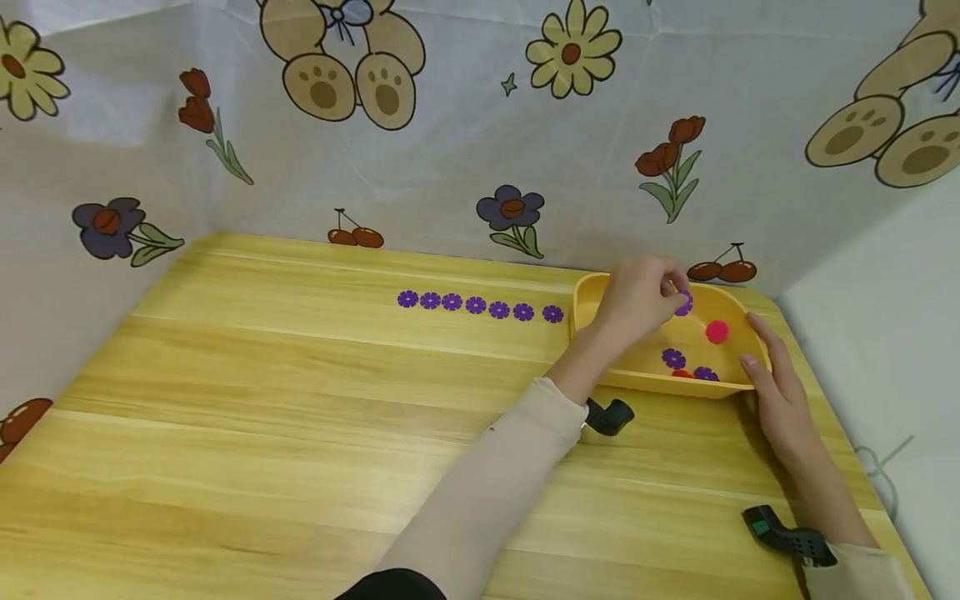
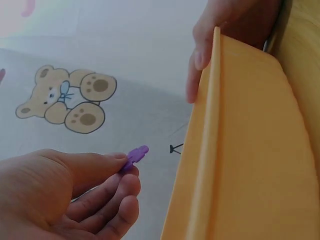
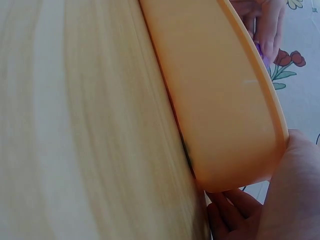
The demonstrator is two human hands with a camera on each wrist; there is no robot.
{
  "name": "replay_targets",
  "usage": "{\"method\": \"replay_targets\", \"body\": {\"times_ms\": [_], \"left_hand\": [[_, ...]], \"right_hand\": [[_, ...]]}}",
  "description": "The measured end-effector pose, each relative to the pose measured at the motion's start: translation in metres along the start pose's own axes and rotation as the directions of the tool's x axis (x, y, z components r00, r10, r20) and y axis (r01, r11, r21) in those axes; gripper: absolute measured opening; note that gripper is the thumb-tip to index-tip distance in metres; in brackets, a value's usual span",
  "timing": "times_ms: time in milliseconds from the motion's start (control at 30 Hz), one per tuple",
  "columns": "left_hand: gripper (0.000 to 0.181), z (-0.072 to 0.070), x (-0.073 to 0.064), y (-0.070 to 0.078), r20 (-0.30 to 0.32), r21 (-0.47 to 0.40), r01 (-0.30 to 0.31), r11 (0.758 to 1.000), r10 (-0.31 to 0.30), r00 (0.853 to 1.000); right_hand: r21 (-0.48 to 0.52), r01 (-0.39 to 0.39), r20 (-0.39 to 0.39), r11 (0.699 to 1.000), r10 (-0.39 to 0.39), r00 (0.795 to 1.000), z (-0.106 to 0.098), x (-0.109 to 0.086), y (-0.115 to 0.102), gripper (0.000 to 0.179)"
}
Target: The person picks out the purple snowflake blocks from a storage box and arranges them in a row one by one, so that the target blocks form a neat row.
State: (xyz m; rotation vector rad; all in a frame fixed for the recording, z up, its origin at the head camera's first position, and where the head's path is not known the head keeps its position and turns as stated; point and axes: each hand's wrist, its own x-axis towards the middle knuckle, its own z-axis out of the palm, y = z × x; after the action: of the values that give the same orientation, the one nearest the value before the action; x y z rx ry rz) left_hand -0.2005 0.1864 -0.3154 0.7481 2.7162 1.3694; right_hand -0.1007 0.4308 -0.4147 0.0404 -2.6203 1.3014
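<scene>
Over the yellow tray [image 1: 645, 382], my left hand [image 1: 637, 300] pinches a purple flower-shaped plastic piece [image 1: 684, 303] between thumb and fingers. The left wrist view shows the same purple piece [image 2: 135, 158] edge-on at the fingertips. My right hand [image 1: 783, 404] grips the tray's right end, thumb at the rim and other fingers around the outside. Inside the tray lie a pink piece [image 1: 717, 332], a purple piece [image 1: 673, 358], another purple piece [image 1: 705, 374] and a red piece [image 1: 682, 374], the last two partly hidden by the front wall.
Left of the tray, several purple flower pieces [image 1: 476, 305] form a row on the wooden table [image 1: 300, 400]. A white cloth [image 1: 442, 150] printed with bears and flowers rises behind the table. Dark devices are strapped at both wrists.
</scene>
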Motion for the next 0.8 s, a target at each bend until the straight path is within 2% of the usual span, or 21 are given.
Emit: {"method": "replay_targets", "body": {"times_ms": [267, 500, 667, 800], "left_hand": [[0.004, -0.038, -0.002, -0.021, -0.028, -0.056, -0.004, 0.998, 0.002, 1.000], [0.005, -0.071, -0.003, -0.047, -0.124, -0.049, 0.014, 0.999, -0.020, 0.992], [0.006, -0.097, -0.008, -0.070, -0.178, -0.004, 0.014, 1.000, -0.014, 0.984], [0.005, -0.115, -0.014, -0.091, -0.223, -0.012, 0.015, 1.000, -0.018, 0.975]], "right_hand": [[0.004, 0.004, 0.006, 1.000, -0.004, 1.000, 0.001, 0.001, -0.003, 0.058], [0.006, -0.003, 0.010, 1.000, 0.003, 1.000, 0.001, 0.001, -0.004, 0.058], [0.000, -0.011, 0.012, 1.000, 0.011, 1.000, 0.001, 0.000, -0.004, 0.058], [0.000, -0.014, 0.011, 1.000, 0.014, 1.000, 0.000, -0.002, -0.003, 0.058]]}}
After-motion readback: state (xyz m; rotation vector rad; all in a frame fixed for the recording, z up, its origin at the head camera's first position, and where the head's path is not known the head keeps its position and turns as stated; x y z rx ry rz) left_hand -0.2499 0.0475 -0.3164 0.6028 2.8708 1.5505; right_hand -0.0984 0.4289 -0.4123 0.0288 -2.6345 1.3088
